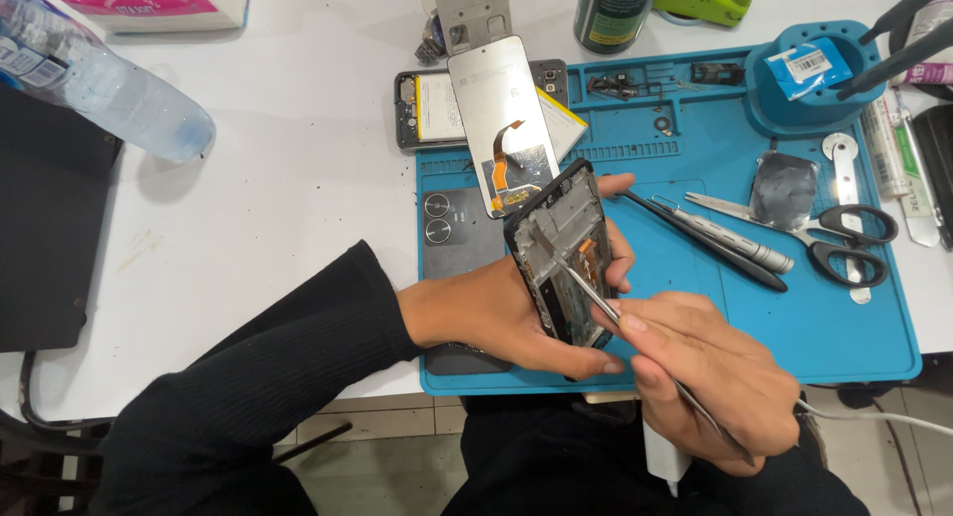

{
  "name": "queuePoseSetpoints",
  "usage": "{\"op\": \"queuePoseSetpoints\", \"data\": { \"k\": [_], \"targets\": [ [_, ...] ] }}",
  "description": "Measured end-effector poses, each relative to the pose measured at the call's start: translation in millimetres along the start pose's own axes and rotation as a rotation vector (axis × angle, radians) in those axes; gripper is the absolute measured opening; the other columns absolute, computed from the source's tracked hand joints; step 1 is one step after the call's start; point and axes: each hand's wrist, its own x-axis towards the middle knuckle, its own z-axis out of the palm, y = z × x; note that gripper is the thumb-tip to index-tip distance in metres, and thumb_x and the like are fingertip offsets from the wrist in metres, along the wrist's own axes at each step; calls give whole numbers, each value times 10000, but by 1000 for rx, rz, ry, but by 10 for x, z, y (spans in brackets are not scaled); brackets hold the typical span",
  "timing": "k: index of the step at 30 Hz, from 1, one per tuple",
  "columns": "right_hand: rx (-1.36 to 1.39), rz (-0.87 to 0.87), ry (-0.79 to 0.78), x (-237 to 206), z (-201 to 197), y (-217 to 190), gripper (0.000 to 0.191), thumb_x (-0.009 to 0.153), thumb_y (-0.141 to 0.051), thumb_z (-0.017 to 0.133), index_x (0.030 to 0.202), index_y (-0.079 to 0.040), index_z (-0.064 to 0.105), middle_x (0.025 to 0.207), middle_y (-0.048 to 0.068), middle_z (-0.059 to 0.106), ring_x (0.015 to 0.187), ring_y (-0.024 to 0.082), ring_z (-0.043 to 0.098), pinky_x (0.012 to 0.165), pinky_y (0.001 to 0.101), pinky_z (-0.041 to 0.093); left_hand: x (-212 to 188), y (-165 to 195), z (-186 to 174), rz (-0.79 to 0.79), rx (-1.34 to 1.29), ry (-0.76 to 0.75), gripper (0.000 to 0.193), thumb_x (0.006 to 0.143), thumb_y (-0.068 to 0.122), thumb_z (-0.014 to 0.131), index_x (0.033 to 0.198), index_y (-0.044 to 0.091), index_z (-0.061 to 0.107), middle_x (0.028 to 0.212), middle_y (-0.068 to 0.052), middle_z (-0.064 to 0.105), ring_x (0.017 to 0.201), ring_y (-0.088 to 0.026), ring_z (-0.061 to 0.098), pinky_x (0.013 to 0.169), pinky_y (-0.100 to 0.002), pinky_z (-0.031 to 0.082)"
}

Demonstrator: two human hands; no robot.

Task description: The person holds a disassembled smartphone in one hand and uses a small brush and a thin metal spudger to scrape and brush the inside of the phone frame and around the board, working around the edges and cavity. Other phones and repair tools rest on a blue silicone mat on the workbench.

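My left hand [506,313] grips an opened black phone frame [561,243], tilted, with its inner metal parts facing me. My right hand [710,377] pinches a thin metal tool [581,283] like tweezers, whose tip rests inside the frame near its upper half. A detached screen panel [499,119] with an orange flex cable lies on the blue work mat [794,318] just beyond the frame. A second opened phone body [422,109] with a battery lies under that screen. A dark back cover [452,228] with two round camera rings lies on the mat's left side.
Scissors [844,238], a screwdriver [725,238] and a black pry stick [695,240] lie on the mat to the right. A blue round holder [814,74] sits at the mat's far corner. A plastic bottle [99,79] lies at the left, a dark can [611,15] at the back.
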Motion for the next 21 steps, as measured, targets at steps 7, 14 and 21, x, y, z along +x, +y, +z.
{"op": "queuePoseSetpoints", "data": {
  "k": [7, 14, 21],
  "targets": [
    [0, 21, -5, -63, -26, 1, 236, 963, -7, 665, 1175, 93, 636, 1070, 253, 716, 990, 338, 761, 873, 400, 609, 10, 17, -15, -25, -28, 1, 683, 836, 293, 810, 1349, 52, 430, 1113, 21, 509, 1109, -113, 590, 1413, -531, 104],
    [-13, 13, -15, -41, -7, 0, 241, 968, -19, 666, 1179, 94, 638, 1080, 251, 723, 999, 335, 765, 877, 396, 607, -9, -18, 5, -23, 3, -9, 723, 865, 295, 861, 1378, 95, 390, 1119, 31, 524, 1134, -89, 594, 1381, -470, 132],
    [-23, 32, -14, 29, -16, -27, 249, 930, -42, 667, 1134, 98, 638, 1042, 258, 716, 949, 336, 753, 821, 392, 596, -34, -66, 8, -3, 37, -24, 734, 888, 260, 878, 1402, 60, 393, 1105, 24, 529, 1092, -74, 618, 1372, -447, 116]
  ]
}}
